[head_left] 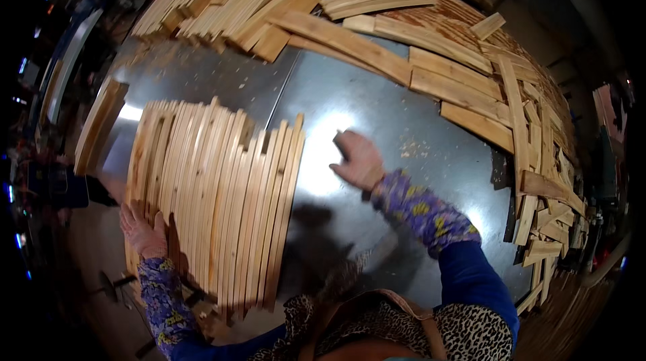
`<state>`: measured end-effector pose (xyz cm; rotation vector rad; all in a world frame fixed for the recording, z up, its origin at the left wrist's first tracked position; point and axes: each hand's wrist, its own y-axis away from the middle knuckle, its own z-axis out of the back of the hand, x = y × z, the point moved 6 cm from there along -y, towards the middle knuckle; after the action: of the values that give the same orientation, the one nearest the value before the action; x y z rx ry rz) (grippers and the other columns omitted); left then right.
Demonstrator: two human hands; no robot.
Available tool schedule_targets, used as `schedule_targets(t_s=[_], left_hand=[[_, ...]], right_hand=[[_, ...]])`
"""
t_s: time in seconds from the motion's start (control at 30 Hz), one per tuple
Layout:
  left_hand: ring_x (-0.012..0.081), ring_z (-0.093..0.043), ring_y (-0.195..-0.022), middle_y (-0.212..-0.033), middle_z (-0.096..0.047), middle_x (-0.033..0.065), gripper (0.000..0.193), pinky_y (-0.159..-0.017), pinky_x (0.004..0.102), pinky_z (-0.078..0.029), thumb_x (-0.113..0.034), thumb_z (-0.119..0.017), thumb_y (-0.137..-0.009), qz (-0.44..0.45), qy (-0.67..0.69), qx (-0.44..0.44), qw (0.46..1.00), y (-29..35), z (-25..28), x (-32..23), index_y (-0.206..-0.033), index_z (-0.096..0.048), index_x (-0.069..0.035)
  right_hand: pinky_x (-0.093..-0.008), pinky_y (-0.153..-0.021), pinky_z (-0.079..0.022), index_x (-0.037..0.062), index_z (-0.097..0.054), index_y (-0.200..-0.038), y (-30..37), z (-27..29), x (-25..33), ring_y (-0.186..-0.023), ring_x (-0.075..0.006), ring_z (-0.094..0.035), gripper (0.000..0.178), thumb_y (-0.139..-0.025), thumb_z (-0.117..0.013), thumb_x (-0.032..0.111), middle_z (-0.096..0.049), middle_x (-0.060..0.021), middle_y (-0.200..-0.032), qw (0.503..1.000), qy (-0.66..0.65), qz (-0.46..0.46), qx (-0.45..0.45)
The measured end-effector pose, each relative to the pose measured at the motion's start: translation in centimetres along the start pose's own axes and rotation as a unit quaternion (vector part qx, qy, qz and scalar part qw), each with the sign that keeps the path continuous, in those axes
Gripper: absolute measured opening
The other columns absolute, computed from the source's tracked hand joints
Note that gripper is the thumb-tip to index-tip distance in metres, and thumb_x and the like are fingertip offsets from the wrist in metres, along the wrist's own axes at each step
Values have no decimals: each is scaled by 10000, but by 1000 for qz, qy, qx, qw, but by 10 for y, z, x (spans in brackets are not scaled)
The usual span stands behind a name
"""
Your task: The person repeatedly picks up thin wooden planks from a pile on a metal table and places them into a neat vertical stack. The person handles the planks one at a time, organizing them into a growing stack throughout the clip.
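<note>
A row of narrow wooden slats (219, 199) stands packed side by side on the metal tabletop, left of centre, their far ends uneven. My left hand (142, 230) rests on the left edge of this row near its close end, fingers stretched out. To the right of the row, my right hand (361, 161) hovers over bare shiny metal, thumb apart from the bent fingers and nothing between them. A small gap separates it from the rightmost slat. Flowered sleeve covers reach both wrists.
Stacked slats (229, 1) lie at the far left of the metal table (323, 85). Loose boards (457, 85) spread along the far right edge, with a jumbled offcut pile (548, 193) at right. Two boards (101, 125) sit at the left edge. Sawdust (414, 149) dots the metal.
</note>
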<state>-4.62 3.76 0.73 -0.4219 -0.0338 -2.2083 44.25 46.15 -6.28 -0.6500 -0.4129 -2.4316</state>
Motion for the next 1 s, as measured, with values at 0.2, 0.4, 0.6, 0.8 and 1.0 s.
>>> schedule_targets(t_s=[0.2, 0.4, 0.6, 0.8, 1.0], left_hand=[[469, -557, -1467, -1578, -575, 283, 700, -1204, 531, -484, -159, -814, -906, -355, 358, -208, 838, -21, 103, -322, -1542, -579, 11], [514, -639, -1313, -1502, -596, 354, 888, -1114, 549, -533, -131, -925, -773, -488, 541, -127, 673, 64, 164, -535, -1552, -524, 8], [527, -630, -1324, -1475, -607, 353, 837, -1108, 534, -541, -147, -877, -868, -451, 639, -68, 619, 156, 150, -538, -1570, -474, 66], [253, -676, -1233, -1429, -674, 202, 566, -995, 404, -571, -207, -760, -1043, 44, 718, 491, 491, 280, 16, -523, -1502, -570, 65], [117, -677, -905, -1031, -761, 41, 295, -838, 310, -559, -213, -715, -1062, -231, 678, 561, 416, 295, 83, -504, -1153, -734, 67]], right_hand=[[-516, -1195, -471, 105, -411, -1644, -139, 124, -135, -1417, -409, -563, 1004, -809, -823, 480, -561, -238, -1549, 964, 223, -10, -145], [-517, -1089, -552, 179, -423, -1661, -125, 102, -150, -1332, -413, -633, 1005, -815, -803, 568, -672, -221, -1393, 974, 207, -86, -21], [-526, -1083, -545, 149, -490, -1626, 24, 77, -133, -1280, -472, -644, 1007, -788, -847, 579, -665, -304, -1341, 984, 18, -180, -7], [-402, -1030, -557, 35, -528, -1589, 225, -46, -145, -1179, -234, -685, 741, -1014, -722, 460, -730, -90, -1300, 811, -547, -190, 83], [-319, -982, -548, 43, -605, -1518, 277, -37, -97, -1112, -130, -643, 577, -1066, -694, 391, -709, -29, -1227, 802, -558, -201, 66]])
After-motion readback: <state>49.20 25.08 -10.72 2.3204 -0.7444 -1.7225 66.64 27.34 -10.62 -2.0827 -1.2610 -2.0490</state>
